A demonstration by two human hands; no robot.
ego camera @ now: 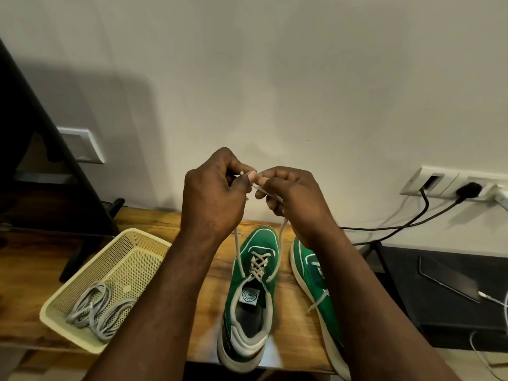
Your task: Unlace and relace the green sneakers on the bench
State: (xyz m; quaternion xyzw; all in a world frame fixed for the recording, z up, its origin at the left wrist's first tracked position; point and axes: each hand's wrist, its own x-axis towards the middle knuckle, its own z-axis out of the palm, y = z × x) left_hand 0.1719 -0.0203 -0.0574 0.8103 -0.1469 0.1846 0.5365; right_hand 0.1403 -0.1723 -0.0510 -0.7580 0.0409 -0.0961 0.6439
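Two green sneakers stand side by side on the wooden bench (154, 224), toes toward the wall. The left sneaker (251, 295) is laced with a white lace (257, 264) crossing its eyelets. Both lace ends rise from the top eyelets to my hands above the toe. My left hand (213, 193) pinches one end between thumb and fingers. My right hand (292, 199) pinches the other end, and the two hands nearly touch. The right sneaker (316, 279) is partly hidden under my right forearm; a loose lace end shows on its side.
A cream perforated plastic basket (110, 287) holding a coiled grey cable sits on the bench at the left. A dark stand (55, 171) rises behind it. Wall sockets (450, 185) with black cords are at the right, above a black surface (445, 295) with a phone.
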